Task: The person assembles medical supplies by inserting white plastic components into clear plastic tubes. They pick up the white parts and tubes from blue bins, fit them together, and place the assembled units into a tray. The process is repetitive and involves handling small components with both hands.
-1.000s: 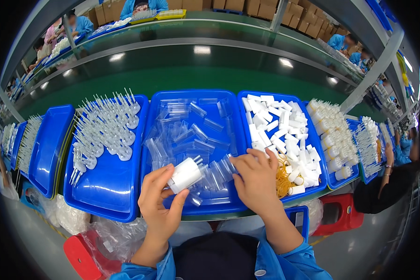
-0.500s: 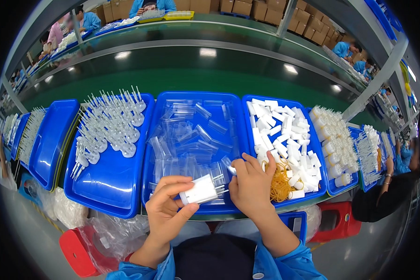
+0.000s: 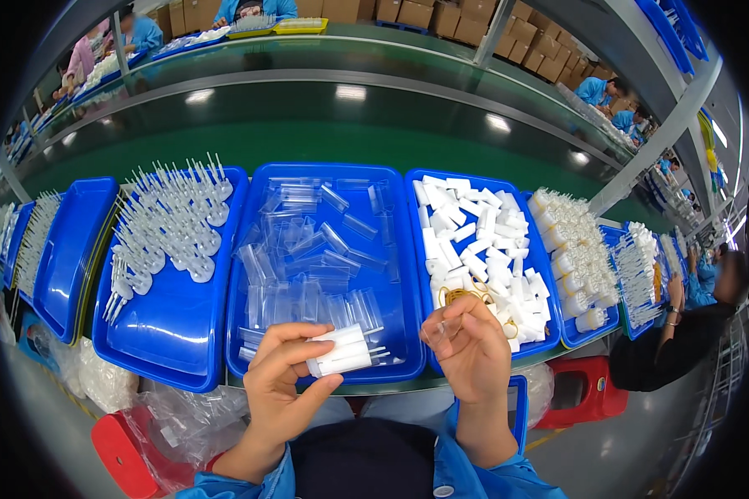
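Note:
My left hand (image 3: pixel 287 374) is closed around a small bundle of white plastic pieces (image 3: pixel 341 349) with thin pale rods sticking out on the right. It is above the near edge of the blue tray (image 3: pixel 410 274) of clear plastic sleeves (image 3: pixel 308 258). My right hand (image 3: pixel 478 353) is raised over the near left corner of the tray of white caps (image 3: pixel 474 233). Its fingertips pinch a small clear plastic piece (image 3: pixel 434 333), apart from the bundle. Behind those fingers show yellow rubber bands (image 3: pixel 466 293), mostly hidden by the hand.
To the left, a blue tray (image 3: pixel 162 341) holds many clear rod-stemmed parts (image 3: pixel 171 224). On the right stands a tray of bundled white pieces (image 3: pixel 566 249). A green conveyor (image 3: pixel 308 133) runs behind. Red stools (image 3: pixel 125 453) and plastic bags (image 3: pixel 191 424) are below. A co-worker (image 3: pixel 682 333) works at right.
My right hand has drawn back toward me and turned, its fingers now curled up around the clear piece. The bundle in my left hand has tilted slightly. The whole view has shifted a little.

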The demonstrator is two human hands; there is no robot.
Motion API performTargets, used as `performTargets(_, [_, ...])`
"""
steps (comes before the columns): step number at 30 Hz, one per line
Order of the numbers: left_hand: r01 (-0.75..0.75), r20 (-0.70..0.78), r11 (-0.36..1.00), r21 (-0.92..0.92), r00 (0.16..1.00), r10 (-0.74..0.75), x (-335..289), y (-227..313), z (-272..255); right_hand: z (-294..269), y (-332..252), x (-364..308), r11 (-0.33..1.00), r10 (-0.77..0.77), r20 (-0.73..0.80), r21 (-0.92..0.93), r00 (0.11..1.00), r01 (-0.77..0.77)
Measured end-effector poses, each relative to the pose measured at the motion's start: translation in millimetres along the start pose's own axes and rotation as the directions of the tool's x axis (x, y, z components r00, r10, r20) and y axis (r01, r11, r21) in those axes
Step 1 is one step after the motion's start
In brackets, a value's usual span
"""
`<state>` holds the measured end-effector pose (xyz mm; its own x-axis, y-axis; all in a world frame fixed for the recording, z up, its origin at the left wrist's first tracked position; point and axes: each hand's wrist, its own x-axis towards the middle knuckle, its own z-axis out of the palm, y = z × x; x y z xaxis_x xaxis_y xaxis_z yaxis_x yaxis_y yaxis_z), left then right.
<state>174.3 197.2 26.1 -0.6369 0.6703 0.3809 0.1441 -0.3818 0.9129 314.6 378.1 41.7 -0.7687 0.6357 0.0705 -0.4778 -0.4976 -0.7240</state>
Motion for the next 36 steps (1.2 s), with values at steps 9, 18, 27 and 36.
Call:
performTargets(9, [0.016, 0.039, 1.000, 0.007, 0.999, -0.017, 0.0, 1.9, 1.5, 5.6, 6.4, -5.2, 0.877, -0.168, 0.026, -0.452, 0.985, 0.162])
performTargets(18, [0.023, 0.027, 1.000, -0.001, 0.999, -0.023, -0.6, -1.8, 0.0, 18.1, 7.9, -9.2, 0.766, -0.217, 0.058, -0.609, 0.974, 0.207])
performTargets(27, [0.017, 0.024, 0.999, 0.028, 1.000, -0.017, -1.3, -4.8, 2.1, 19.1, 8.1, -13.3, 0.612, -0.219, 0.149, -0.749, 0.964, 0.255])
performTargets(36, [0.041, 0.042, 0.990, 0.132, 0.998, -0.047, -4.0, -5.2, 3.2, 26.4, 19.4, -16.0, 0.597, -0.299, 0.111, -0.753, 0.948, 0.276])
